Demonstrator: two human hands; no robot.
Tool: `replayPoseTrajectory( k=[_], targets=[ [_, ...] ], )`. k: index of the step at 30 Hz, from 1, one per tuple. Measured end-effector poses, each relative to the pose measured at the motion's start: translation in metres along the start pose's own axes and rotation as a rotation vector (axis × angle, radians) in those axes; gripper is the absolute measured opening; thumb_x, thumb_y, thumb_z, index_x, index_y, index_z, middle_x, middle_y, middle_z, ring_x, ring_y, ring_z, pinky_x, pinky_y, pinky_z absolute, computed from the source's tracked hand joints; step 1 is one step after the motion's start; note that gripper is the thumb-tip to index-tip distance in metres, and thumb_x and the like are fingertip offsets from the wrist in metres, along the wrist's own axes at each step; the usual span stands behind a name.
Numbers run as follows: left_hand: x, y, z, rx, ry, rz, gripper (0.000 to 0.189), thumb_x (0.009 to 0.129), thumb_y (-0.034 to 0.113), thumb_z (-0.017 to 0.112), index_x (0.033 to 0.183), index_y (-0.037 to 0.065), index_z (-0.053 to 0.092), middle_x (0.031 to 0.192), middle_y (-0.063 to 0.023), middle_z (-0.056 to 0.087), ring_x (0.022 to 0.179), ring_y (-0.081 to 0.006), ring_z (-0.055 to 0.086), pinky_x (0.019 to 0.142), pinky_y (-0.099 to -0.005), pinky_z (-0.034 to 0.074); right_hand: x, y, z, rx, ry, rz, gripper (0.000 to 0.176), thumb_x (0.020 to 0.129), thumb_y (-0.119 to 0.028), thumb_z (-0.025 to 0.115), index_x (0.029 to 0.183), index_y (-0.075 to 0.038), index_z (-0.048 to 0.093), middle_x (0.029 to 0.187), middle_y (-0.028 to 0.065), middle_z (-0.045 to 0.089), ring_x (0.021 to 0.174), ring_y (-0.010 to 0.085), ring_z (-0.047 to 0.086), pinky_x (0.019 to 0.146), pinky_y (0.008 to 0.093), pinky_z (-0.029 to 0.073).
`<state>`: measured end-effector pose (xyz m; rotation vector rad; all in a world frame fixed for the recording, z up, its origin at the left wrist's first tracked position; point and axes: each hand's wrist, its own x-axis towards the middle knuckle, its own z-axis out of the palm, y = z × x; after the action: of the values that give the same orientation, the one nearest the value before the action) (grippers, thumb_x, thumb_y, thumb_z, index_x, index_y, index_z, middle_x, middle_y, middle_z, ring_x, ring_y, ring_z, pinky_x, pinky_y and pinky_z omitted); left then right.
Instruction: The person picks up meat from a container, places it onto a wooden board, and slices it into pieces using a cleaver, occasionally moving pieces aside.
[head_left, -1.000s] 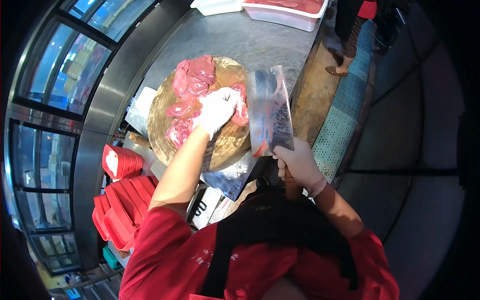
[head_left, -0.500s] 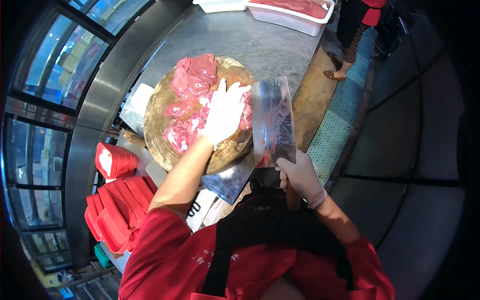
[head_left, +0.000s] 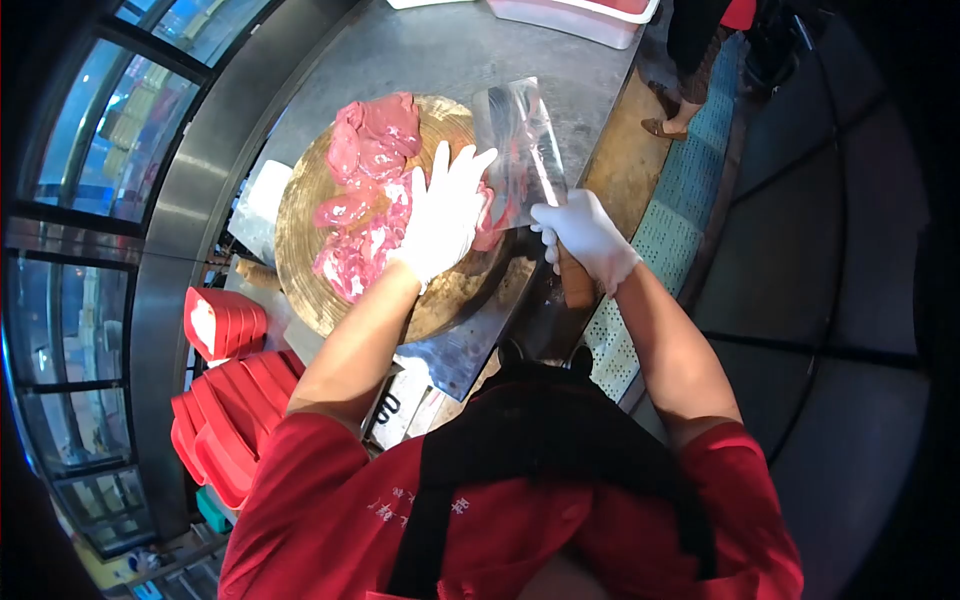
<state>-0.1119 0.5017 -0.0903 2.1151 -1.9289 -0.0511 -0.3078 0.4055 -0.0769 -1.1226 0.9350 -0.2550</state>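
My left hand [head_left: 440,215], in a white glove, lies over the meat with its fingers spread. Under and beside it, cut pieces of raw meat [head_left: 358,250] rest on a round wooden chopping block [head_left: 300,215]. A larger smooth lump of raw meat [head_left: 375,138] sits toward the block's far side. My right hand [head_left: 588,235], gloved too, grips a broad cleaver [head_left: 522,150] where the brown wooden handle [head_left: 575,280] meets the blade. The wide blade is raised at the block's right edge, its lower left part overlapping the meat by my left fingers.
Red plastic trays [head_left: 235,415] are stacked at the left, below smaller red containers [head_left: 225,325]. A white tub [head_left: 575,20] with red contents stands at the metal table's [head_left: 545,60] far end. Another person [head_left: 685,75] stands at the upper right, beside a perforated mat [head_left: 690,220].
My right hand has moved up and away from my body, carrying the cleaver toward the block. My left hand stays on the meat. The whole view has shifted slightly.
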Motion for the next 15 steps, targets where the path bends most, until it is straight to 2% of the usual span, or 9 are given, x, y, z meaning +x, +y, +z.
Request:
replayPoseTrajectory(
  k=[2,4,7,9,10,12,13,15],
  targets=[
    [-0.001,0.000,-0.001,0.000,0.010,0.013,0.054,0.101,0.025,0.047,0.154,0.021,0.036,0.157,-0.0204,0.035,0.150,-0.0439,0.021,0.116,-0.0671,0.018,-0.030,0.012,0.001,-0.017,-0.048,-0.019,0.022,0.091,-0.019,0.063,0.083,0.002,0.059,0.058,0.0042,0.055,0.042,0.0160,0.055,0.042,0.0333,0.046],
    [-0.002,0.001,-0.004,-0.076,-0.044,-0.031,0.051,0.104,0.027,0.045,0.153,0.021,0.037,0.161,-0.0201,0.030,0.152,-0.0452,0.017,0.119,-0.0647,0.012,-0.074,0.034,0.006,-0.014,-0.108,-0.033,0.022,0.090,-0.018,0.061,0.083,0.003,0.059,0.058,0.0048,0.056,0.042,0.0161,0.055,0.042,0.0327,0.046],
    [-0.003,0.000,-0.006,-0.052,-0.067,-0.023,0.053,0.104,0.026,0.045,0.155,0.021,0.034,0.161,-0.0206,0.029,0.152,-0.0448,0.016,0.119,-0.0650,0.012,-0.106,0.051,0.014,0.025,-0.085,0.011,0.022,0.090,-0.018,0.059,0.083,0.003,0.059,0.056,0.0070,0.056,0.041,0.0171,0.055,0.041,0.0315,0.046],
    [-0.009,0.002,-0.005,-0.086,-0.063,-0.031,0.054,0.105,0.026,0.044,0.157,0.022,0.032,0.162,-0.0197,0.028,0.152,-0.0447,0.016,0.119,-0.0651,0.012,-0.065,0.037,0.009,-0.014,-0.107,-0.027,0.022,0.091,-0.018,0.060,0.085,0.003,0.060,0.057,0.0081,0.057,0.041,0.0172,0.054,0.041,0.0320,0.046],
    [-0.010,0.002,-0.005,-0.115,-0.045,-0.044,0.055,0.105,0.027,0.044,0.158,0.022,0.030,0.163,-0.0188,0.027,0.152,-0.0445,0.016,0.119,-0.0653,0.012,-0.039,0.032,0.007,-0.038,-0.118,-0.078,0.023,0.092,-0.020,0.062,0.083,0.001,0.060,0.056,0.0071,0.057,0.041,0.0168,0.054,0.042,0.0321,0.046],
    [-0.017,-0.003,-0.001,-0.093,-0.015,-0.031,0.057,0.105,0.025,0.046,0.159,0.022,0.028,0.163,-0.0176,0.028,0.152,-0.0439,0.017,0.119,-0.0649,0.011,-0.003,0.006,0.012,-0.046,-0.061,-0.030,0.025,0.095,-0.024,0.062,0.084,-0.001,0.061,0.058,0.0022,0.054,0.047,0.0145,0.056,0.045,0.0309,0.047],
    [-0.021,-0.005,0.000,-0.075,0.011,-0.010,0.059,0.105,0.023,0.047,0.160,0.023,0.026,0.163,-0.0164,0.028,0.152,-0.0432,0.018,0.119,-0.0646,0.010,0.002,-0.007,0.015,-0.075,-0.034,0.013,0.026,0.096,-0.024,0.061,0.083,-0.002,0.061,0.059,0.0009,0.053,0.050,0.0130,0.056,0.046,0.0300,0.047],
    [-0.020,-0.001,-0.004,-0.032,-0.004,-0.019,0.061,0.104,0.021,0.049,0.160,0.023,0.027,0.163,-0.0155,0.029,0.152,-0.0425,0.018,0.119,-0.0645,0.010,-0.001,-0.004,0.014,-0.120,-0.050,0.004,0.026,0.095,-0.023,0.062,0.081,-0.001,0.061,0.060,0.0019,0.056,0.047,0.0131,0.056,0.044,0.0297,0.046]
  ],
)
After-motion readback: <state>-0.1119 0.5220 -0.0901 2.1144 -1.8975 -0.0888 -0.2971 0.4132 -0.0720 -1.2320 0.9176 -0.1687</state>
